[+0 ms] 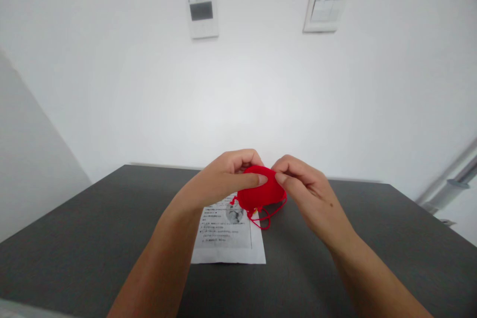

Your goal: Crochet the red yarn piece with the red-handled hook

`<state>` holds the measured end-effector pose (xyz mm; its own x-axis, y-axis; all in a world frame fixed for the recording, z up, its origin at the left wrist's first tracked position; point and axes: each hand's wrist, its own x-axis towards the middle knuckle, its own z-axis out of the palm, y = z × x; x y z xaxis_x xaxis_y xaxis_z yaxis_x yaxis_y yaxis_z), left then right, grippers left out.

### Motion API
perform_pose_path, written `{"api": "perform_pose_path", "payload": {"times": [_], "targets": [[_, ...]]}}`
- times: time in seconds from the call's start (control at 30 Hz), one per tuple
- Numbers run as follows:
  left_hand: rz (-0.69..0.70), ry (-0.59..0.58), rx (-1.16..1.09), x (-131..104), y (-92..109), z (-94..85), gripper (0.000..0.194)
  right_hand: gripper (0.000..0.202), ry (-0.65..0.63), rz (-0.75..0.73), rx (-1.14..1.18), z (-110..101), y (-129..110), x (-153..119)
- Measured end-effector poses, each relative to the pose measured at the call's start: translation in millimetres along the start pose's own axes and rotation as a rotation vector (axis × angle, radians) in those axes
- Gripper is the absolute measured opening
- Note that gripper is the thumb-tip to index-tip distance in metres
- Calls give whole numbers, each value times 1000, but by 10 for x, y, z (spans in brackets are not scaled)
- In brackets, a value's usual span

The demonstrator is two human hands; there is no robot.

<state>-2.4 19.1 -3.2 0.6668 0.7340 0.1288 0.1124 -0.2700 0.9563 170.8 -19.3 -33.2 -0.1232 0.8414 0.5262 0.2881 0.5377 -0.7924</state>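
A small red drawstring pouch (259, 193) is held up between both hands, above the dark table. My left hand (236, 170) grips its left part, thumb lying across the front and fingers behind. At the upper right edge, my right hand (301, 181) pinches the fabric between thumb and fingers. The pouch's gathered side faces down, and red cords (265, 223) dangle in loops from it. Something small and yellowish shows by the cords, too small to name. Beneath lies a printed sheet of paper (227, 253) with text and a grey picture, partly hidden by my left hand and the pouch.
The dark table (122, 228) meets a white wall (238, 84) at its far edge. On the wall are a panel with a small screen (203, 17) and a light switch (325, 10). A grey-white pipe (452, 189) runs beyond the table's right side.
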Motion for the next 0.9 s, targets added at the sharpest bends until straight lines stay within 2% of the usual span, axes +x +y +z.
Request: {"api": "perform_pose_path", "payload": {"times": [0.27,0.9], "targets": [[-18,5,32,1,12,2,13,15,-60,30,14,-6,-16,-1],[-27,-25,6,19,-11,-10,12,17,-95,49,59,-16,-18,-8]]}}
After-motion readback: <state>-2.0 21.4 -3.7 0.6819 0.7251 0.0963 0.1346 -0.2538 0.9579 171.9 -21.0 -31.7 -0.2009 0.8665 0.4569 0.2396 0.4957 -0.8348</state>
